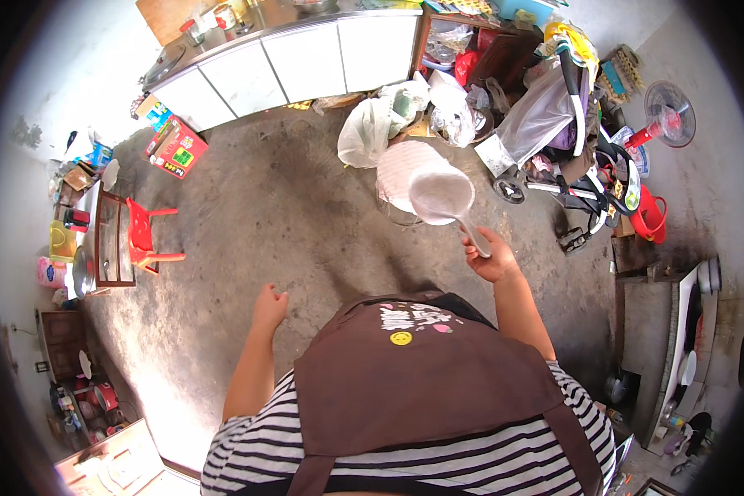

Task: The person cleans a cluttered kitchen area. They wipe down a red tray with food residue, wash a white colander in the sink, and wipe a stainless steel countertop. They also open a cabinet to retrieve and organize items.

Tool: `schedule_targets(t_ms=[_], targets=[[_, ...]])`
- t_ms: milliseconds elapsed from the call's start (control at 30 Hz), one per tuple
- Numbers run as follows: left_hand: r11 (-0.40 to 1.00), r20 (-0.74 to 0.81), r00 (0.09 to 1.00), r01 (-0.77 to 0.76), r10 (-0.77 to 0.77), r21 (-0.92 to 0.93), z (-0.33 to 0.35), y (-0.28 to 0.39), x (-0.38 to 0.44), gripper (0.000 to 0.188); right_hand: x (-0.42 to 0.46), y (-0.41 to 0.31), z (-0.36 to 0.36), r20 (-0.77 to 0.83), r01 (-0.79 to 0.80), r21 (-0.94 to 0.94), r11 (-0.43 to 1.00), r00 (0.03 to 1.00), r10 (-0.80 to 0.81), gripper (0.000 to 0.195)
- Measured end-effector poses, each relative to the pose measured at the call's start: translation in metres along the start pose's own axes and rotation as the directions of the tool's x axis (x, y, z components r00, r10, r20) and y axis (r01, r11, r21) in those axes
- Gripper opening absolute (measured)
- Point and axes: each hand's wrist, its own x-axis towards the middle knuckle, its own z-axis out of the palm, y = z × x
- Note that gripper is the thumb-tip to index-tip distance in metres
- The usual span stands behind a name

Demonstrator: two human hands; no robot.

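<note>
In my right hand (pixel 493 254) is the handle of a pale plastic water ladle (pixel 441 193). Its round bowl points away from me and overlaps, in the view, a stool with a pink quilted cover (pixel 403 170). Whether ladle and stool touch, I cannot tell. What the bowl holds is not clear either. My left hand (pixel 270 308) hangs low over the concrete floor (pixel 273 217), its fingers curled and no object showing in it. A brown apron (pixel 421 384) with printed writing covers my front.
White cabinets (pixel 304 62) line the far wall. Plastic bags (pixel 372 127) lie beyond the stool, with a loaded stroller (pixel 552 136) to their right. A red chair (pixel 142 232) and a red carton (pixel 177 149) stand left. At right are a red bucket (pixel 649 216) and a stove counter (pixel 669 347).
</note>
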Motion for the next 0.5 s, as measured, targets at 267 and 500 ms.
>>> schedule_targets(t_ms=[267,500], targets=[[0.983,-0.175,0.98,0.063,-0.093,-0.17,-0.044,-0.026,0.078,0.048,0.152,-0.013,0.114,-0.171,-0.134,-0.102,0.986,0.978,0.115,0.025],[0.931,-0.114,0.936,0.305,-0.332,-0.2,-0.086,0.025,0.19,0.05,0.35,-0.085,0.165,0.197,-0.32,0.067,0.945,0.933,0.302,0.024]])
